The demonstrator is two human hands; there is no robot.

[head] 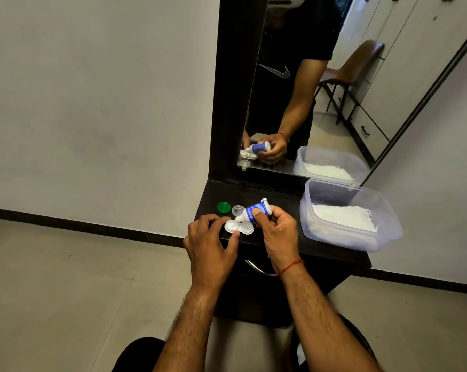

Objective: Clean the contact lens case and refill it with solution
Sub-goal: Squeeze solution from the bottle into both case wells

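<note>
One view only, head camera, looking down at a dark desk point(256, 190) under a mirror point(294, 103).

- Lens case point(240, 228): white, both wells uncapped, at frame centre over the desk's near edge. Whether it rests on the desk or is lifted just off it cannot be told.
- Left hand point(210, 237): grip closed on the case's left end, thumb at the near rim and a fingertip at the far rim.
- Right hand point(276, 229): grip clenched round the solution bottle point(253, 209), thumb across the blue label.
- Key relation: the bottle's long axis runs from upper right to lower left, with the nozzle as the low end. The nozzle sits just above the case, about where the two wells join and toward the left one. The case lies directly below and left of the right grip; the left hand is the nearer one and already has it.
- Judgement: this is the refill step. No liquid can be made out in either well.
- Green cap point(224, 207) and clear cap point(238, 210) lie side by side on the desk just above the case, apart from both hands.
- Plastic tub point(387, 226) of white wipes point(342, 217), right of centre, well apart from the hands.
</note>
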